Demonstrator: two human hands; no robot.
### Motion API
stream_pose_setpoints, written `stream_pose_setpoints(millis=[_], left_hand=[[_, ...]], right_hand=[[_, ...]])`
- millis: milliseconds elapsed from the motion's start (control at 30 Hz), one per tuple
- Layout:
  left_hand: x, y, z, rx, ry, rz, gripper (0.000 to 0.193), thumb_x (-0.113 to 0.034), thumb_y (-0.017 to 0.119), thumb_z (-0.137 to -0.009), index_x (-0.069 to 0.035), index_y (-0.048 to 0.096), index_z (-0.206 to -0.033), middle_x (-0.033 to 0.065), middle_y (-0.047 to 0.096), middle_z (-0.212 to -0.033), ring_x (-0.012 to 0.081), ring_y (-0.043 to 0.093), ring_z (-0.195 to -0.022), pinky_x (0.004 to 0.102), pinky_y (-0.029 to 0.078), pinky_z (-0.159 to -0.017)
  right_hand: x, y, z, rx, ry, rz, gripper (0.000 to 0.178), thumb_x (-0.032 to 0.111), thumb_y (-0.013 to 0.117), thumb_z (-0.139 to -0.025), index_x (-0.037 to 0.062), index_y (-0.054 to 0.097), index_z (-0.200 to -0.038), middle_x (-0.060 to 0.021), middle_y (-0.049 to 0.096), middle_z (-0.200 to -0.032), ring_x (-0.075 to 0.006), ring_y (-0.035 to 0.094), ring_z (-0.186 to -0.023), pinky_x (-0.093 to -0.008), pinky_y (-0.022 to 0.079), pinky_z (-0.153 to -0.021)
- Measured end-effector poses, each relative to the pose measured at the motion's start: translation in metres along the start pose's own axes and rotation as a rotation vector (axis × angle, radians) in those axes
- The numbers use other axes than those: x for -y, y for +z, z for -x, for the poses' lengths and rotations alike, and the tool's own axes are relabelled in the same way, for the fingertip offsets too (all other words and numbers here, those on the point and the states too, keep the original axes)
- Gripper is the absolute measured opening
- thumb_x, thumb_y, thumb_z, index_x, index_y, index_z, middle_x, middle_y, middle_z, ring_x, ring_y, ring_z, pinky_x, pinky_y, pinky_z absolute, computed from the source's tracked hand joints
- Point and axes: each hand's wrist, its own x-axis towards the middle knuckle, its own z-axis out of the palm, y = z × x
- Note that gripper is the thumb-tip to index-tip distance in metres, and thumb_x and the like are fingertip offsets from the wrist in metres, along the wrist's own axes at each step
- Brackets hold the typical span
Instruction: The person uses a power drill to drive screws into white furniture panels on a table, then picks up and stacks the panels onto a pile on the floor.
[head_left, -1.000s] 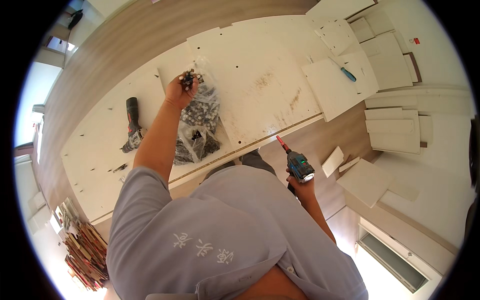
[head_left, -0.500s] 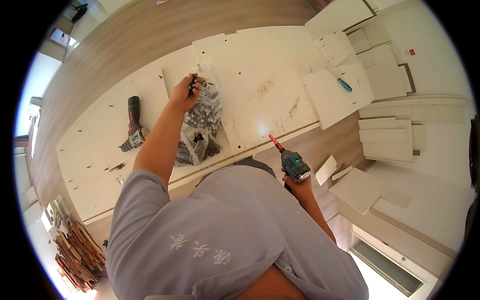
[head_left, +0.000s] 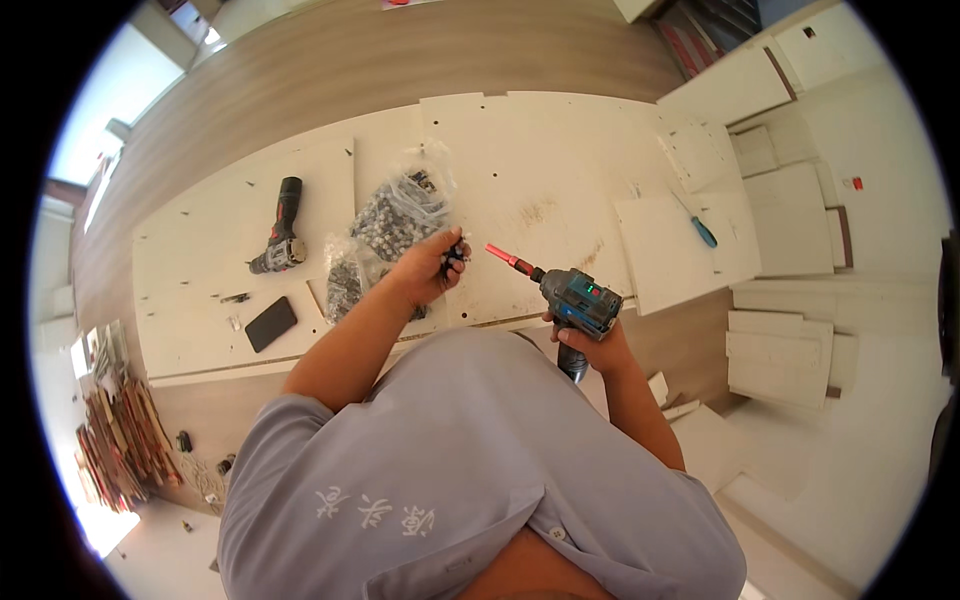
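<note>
My left hand (head_left: pixel 424 272) is closed round several small dark fasteners (head_left: pixel 455 256), too small to tell their exact kind. Beside it on the white board (head_left: pixel 530 160) lie clear plastic bags (head_left: pixel 385 220) full of small grey and dark hardware. My right hand (head_left: pixel 602 352) grips the handle of a blue and black cordless driver (head_left: pixel 583 302). Its red bit (head_left: pixel 505 256) points left toward the fasteners, with a short gap between them.
A second cordless drill (head_left: pixel 286 225) lies on the left panels, near a dark flat rectangular object (head_left: pixel 271 324). At the right is a blue-handled screwdriver (head_left: pixel 704 231) on a smaller board (head_left: pixel 665 265). More panels (head_left: pixel 780 350) lean on the right; wood strips (head_left: pixel 120 430) are stacked lower left.
My left hand has come back from the bag toward me, holding the fasteners. My right hand has raised the driver and swung its bit toward the left hand.
</note>
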Motion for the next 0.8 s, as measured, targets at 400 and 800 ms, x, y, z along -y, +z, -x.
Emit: stream_pose_setpoints(millis=[400, 800], left_hand=[[0.08, -0.013, -0.067, -0.161, 0.099, 0.2, 0.02, -0.028, 0.072, -0.101, -0.011, 0.062, -0.097, 0.0015, 0.066, -0.083, 0.0129, 0.07, -0.075, 0.0207, 0.058, -0.055], [0.119, -0.001, -0.102, -0.147, 0.216, 0.26, 0.016, -0.013, 0.073, -0.101, -0.014, 0.057, -0.096, 0.0017, 0.065, -0.094, 0.0139, 0.069, -0.084, 0.0212, 0.057, -0.059]], right_hand=[[-0.014, -0.097, -0.037, 0.149, 0.121, 0.078, 0.054, -0.003, 0.081, -0.084, 0.0035, 0.064, -0.136, -0.0077, 0.076, -0.119, -0.0165, 0.07, -0.11, -0.0347, 0.058, -0.092], [0.009, -0.132, -0.055, 0.192, 0.224, 0.191, 0.061, 0.001, 0.082, -0.081, 0.0058, 0.062, -0.139, -0.0091, 0.075, -0.117, -0.0182, 0.068, -0.109, -0.0361, 0.057, -0.09]])
